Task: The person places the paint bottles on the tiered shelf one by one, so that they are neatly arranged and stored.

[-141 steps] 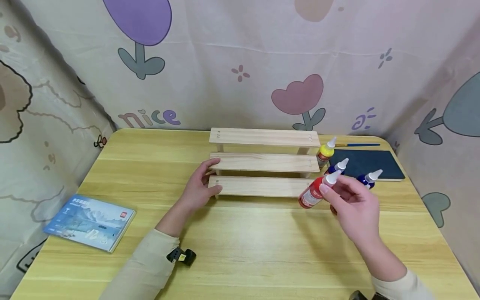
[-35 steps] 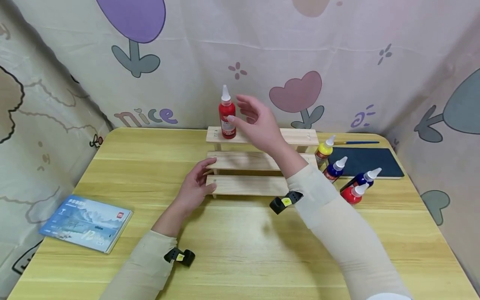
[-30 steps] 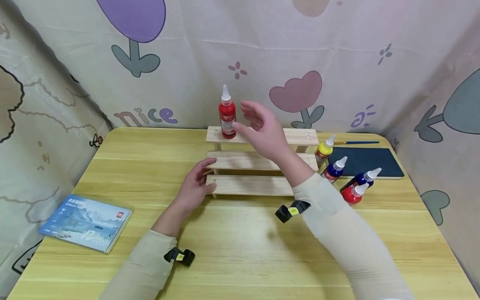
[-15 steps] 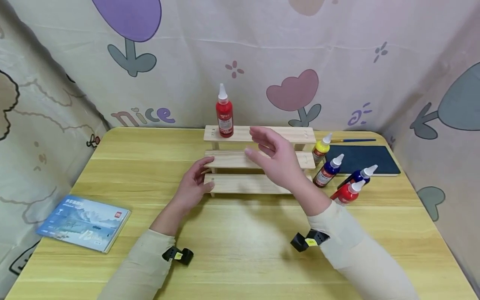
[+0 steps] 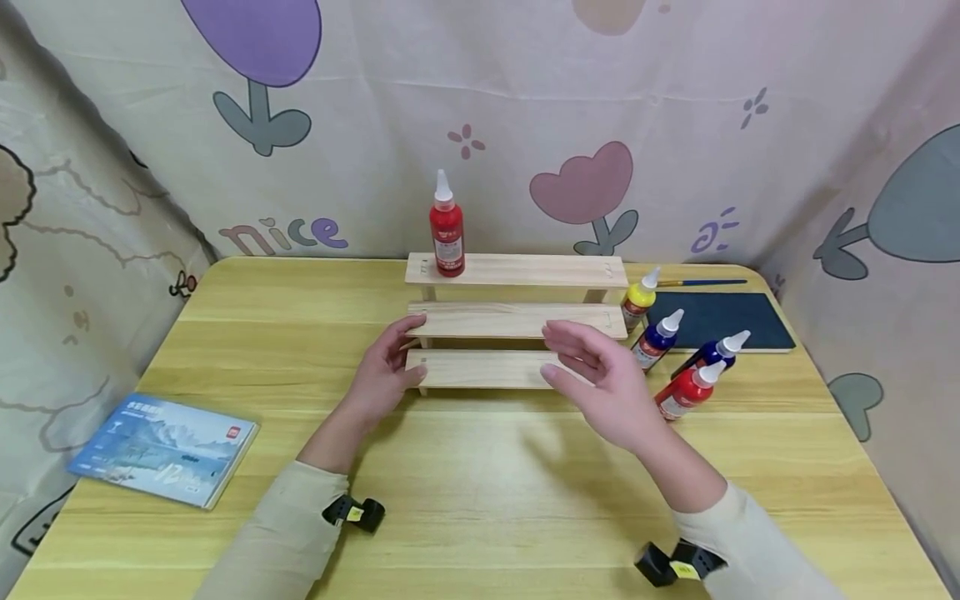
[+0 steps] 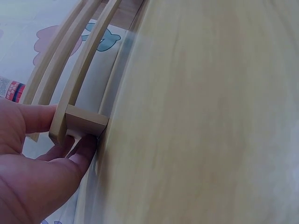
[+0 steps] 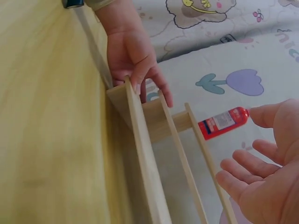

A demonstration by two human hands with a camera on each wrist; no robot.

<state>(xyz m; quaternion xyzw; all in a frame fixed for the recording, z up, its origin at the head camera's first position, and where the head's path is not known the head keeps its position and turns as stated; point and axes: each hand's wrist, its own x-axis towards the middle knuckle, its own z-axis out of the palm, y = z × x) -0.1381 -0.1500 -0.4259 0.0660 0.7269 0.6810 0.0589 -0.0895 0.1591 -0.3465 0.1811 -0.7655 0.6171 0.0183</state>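
A three-step wooden display rack (image 5: pixel 517 320) stands on the table. My left hand (image 5: pixel 381 371) grips its left end, thumb on the lowest board and fingers reaching in at the side; the left wrist view shows the fingers round the end support (image 6: pixel 86 120). One red paint bottle (image 5: pixel 447 237) with a white nozzle stands upright on the top board's left end. My right hand (image 5: pixel 600 375), holding nothing, hovers before the rack's right end with relaxed fingers. Right of it are a second red paint bottle (image 5: pixel 681 395), two blue paint bottles (image 5: pixel 654 340) and a yellow paint bottle (image 5: pixel 638 302).
A dark flat book (image 5: pixel 720 321) lies at the back right, with a slim paintbrush (image 5: pixel 701 282) behind it. A blue picture-covered pad (image 5: pixel 167 448) lies at the table's left. Printed cloth (image 5: pixel 390 125) hangs behind and at both sides.
The red bottle went from the right side to the top board, where my right hand let go of it. That hand then drew back down and right. My left hand kept its place.
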